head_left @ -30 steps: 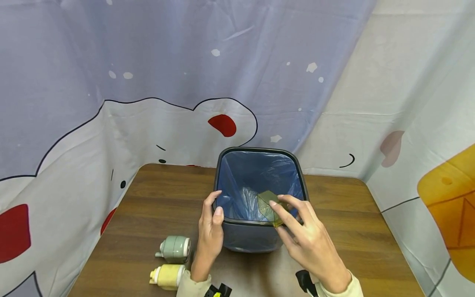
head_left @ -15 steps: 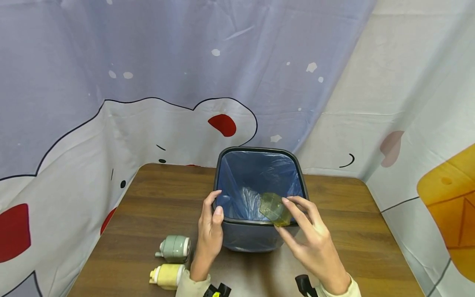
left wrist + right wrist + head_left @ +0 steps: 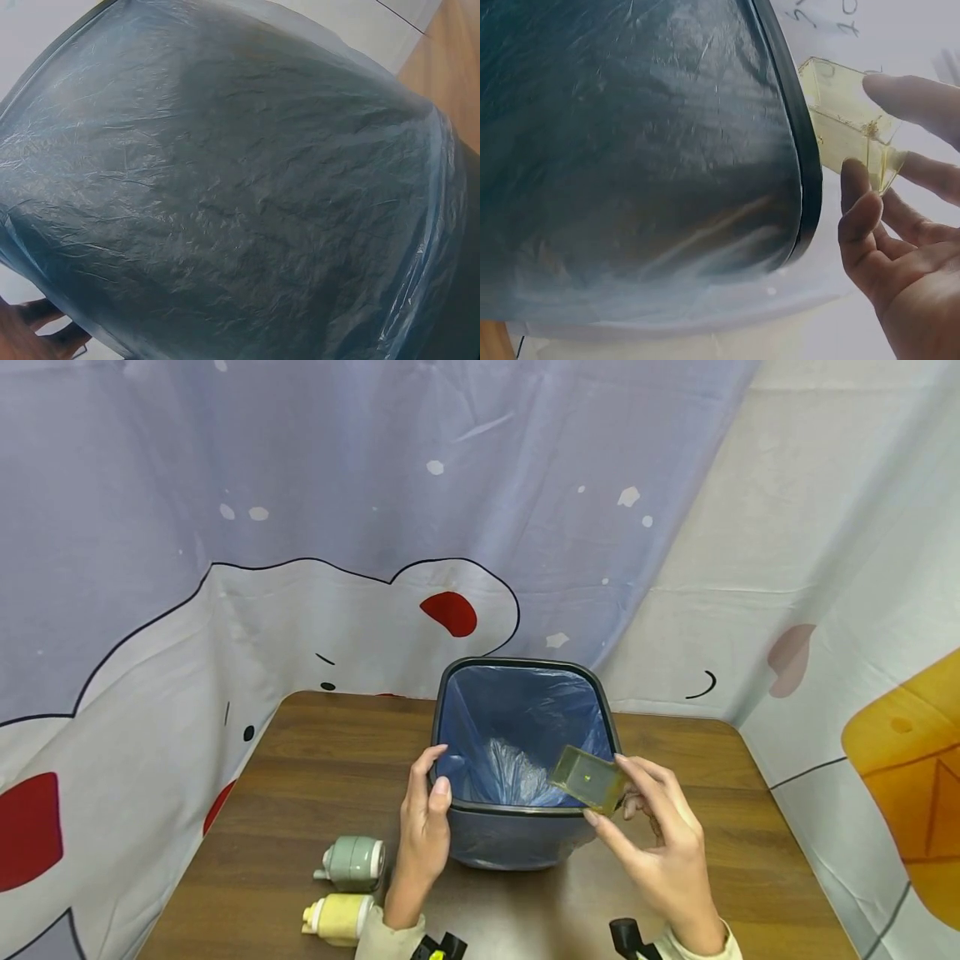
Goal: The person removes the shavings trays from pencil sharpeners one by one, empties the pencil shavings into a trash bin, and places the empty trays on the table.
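A dark trash bin point(image 3: 517, 837), lined with a blue translucent plastic bag point(image 3: 517, 702), stands in the middle of the table. My left hand point(image 3: 424, 835) holds the bin at its near left corner, thumb in front and fingers along the left side; in the left wrist view bin and bag fill most of the frame. Between thumb and fingers my right hand point(image 3: 660, 843) pinches a small clear yellowish plastic box point(image 3: 588, 779) close to the bin's near right rim. The right wrist view has this box point(image 3: 847, 127) tilted beside the dark rim point(image 3: 807, 172).
Left of my left hand lie a green bottle-like object point(image 3: 352, 862) and a yellow one point(image 3: 341, 919), both on their sides. The wooden table point(image 3: 712, 793) reaches back to a printed curtain point(image 3: 360, 485) behind and at both sides.
My right hand has shifted right with the box, from over the bin's opening toward its right rim, turning the box on the way. The left hand and the bin stay put.
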`<state>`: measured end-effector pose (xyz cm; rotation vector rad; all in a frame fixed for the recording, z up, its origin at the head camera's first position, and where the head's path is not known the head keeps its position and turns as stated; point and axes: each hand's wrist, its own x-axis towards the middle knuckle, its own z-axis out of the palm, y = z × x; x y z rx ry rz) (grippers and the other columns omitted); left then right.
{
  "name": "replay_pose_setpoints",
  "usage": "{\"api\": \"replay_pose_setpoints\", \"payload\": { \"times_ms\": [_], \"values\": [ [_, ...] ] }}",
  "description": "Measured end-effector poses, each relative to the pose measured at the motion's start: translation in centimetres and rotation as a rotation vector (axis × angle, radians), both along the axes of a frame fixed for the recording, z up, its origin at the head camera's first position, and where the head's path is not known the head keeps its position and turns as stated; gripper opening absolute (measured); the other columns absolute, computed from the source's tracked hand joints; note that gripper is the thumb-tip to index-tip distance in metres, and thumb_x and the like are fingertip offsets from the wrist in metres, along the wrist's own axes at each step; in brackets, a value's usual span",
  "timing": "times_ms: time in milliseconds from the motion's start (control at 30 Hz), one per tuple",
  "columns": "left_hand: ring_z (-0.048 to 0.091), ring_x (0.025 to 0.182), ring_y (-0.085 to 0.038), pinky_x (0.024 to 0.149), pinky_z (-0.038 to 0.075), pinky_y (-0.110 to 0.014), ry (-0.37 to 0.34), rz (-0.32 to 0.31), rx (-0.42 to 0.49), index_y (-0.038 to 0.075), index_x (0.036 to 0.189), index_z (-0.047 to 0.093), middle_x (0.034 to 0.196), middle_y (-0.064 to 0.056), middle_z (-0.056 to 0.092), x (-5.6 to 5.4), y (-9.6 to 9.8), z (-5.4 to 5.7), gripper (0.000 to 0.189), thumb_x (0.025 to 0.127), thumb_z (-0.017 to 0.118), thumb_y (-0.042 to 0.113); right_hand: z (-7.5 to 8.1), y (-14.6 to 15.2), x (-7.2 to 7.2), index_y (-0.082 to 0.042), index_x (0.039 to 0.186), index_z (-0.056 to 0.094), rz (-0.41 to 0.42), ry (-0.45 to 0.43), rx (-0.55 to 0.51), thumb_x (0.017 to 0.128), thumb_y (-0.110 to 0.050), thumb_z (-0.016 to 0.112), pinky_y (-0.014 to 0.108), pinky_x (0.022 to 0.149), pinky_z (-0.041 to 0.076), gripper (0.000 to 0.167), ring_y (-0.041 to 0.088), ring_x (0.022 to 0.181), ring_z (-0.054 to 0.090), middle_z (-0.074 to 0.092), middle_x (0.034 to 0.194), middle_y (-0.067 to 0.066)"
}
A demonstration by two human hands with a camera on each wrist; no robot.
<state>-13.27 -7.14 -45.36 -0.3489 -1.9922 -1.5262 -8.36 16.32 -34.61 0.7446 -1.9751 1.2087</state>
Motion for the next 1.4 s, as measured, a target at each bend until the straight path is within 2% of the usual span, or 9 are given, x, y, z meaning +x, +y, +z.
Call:
{"api": "replay_pose_setpoints", "payload": {
  "times_ms": [133, 267, 400, 633, 933, 1100, 1400],
  "values": [
    [0.033, 0.058, -0.005, 0.055, 0.033, -0.024, 0.011, -0.001, 0.003, 0.017, 0.134, 0.042, 0.072, 0.004, 0.034, -0.1, 0.0, 0.0, 0.038, 0.097, 0.036, 0.021, -1.0, 0.7, -0.1, 0.020, 0.118, 0.047, 0.158, -0.077, -0.188, 0.057, 0.027, 0.068, 0.017, 0.067, 0.044, 0.064, 0.014, 0.081, 0.053, 0.047, 0.111, 0.029],
    [0.030, 0.054, -0.004, 0.051, 0.031, -0.021, 0.031, -0.003, 0.007, 0.018, 0.133, 0.043, 0.065, 0.008, 0.030, -0.1, 0.0, 0.0, 0.038, 0.096, 0.037, 0.017, -2.5, 1.5, -0.5, 0.026, 0.121, 0.037, 0.346, -0.117, -0.386, 0.059, 0.034, 0.061, 0.022, 0.073, 0.046, 0.067, 0.024, 0.096, 0.055, 0.043, 0.116, 0.032],
    [0.029, 0.054, -0.004, 0.050, 0.030, -0.022, 0.024, -0.010, 0.011, 0.018, 0.133, 0.042, 0.065, 0.008, 0.029, -0.1, 0.0, -0.1, 0.038, 0.096, 0.037, 0.016, -3.3, 2.1, -0.6, 0.028, 0.123, 0.031, 0.444, -0.129, -0.471, 0.063, 0.034, 0.056, 0.029, 0.081, 0.048, 0.066, 0.032, 0.103, 0.055, 0.042, 0.118, 0.035],
    [0.029, 0.054, -0.003, 0.050, 0.030, -0.022, 0.013, -0.013, 0.013, 0.017, 0.134, 0.042, 0.066, 0.008, 0.030, -0.1, 0.1, 0.0, 0.038, 0.096, 0.037, 0.016, -3.6, 2.7, -0.3, 0.028, 0.125, 0.028, 0.480, -0.180, -0.548, 0.065, 0.037, 0.050, 0.034, 0.087, 0.047, 0.064, 0.034, 0.109, 0.054, 0.048, 0.119, 0.033],
    [0.030, 0.055, -0.005, 0.051, 0.032, -0.023, -0.012, -0.018, 0.008, 0.017, 0.134, 0.041, 0.067, 0.005, 0.032, 0.0, 0.0, 0.0, 0.038, 0.096, 0.037, 0.017, -4.2, 3.4, 0.2, 0.026, 0.125, 0.030, 0.446, -0.214, -0.593, 0.069, 0.033, 0.047, 0.033, 0.089, 0.046, 0.059, 0.036, 0.112, 0.052, 0.047, 0.123, 0.033],
    [0.032, 0.056, -0.006, 0.053, 0.033, -0.024, -0.027, -0.010, 0.010, 0.019, 0.134, 0.041, 0.068, 0.004, 0.033, -0.1, 0.0, -0.1, 0.038, 0.096, 0.037, 0.018, -4.4, 3.8, 0.4, 0.027, 0.125, 0.028, 0.476, -0.218, -0.609, 0.070, 0.033, 0.044, 0.034, 0.090, 0.045, 0.058, 0.036, 0.114, 0.050, 0.044, 0.123, 0.035],
    [0.031, 0.055, -0.004, 0.052, 0.032, -0.024, -0.022, -0.011, 0.009, 0.016, 0.134, 0.041, 0.067, 0.004, 0.033, 0.1, 0.0, 0.1, 0.038, 0.097, 0.037, 0.018, -4.9, 4.3, 0.4, 0.029, 0.125, 0.025, 0.552, -0.197, -0.594, 0.069, 0.034, 0.042, 0.034, 0.092, 0.043, 0.059, 0.037, 0.115, 0.049, 0.045, 0.122, 0.034]
  ]
}}
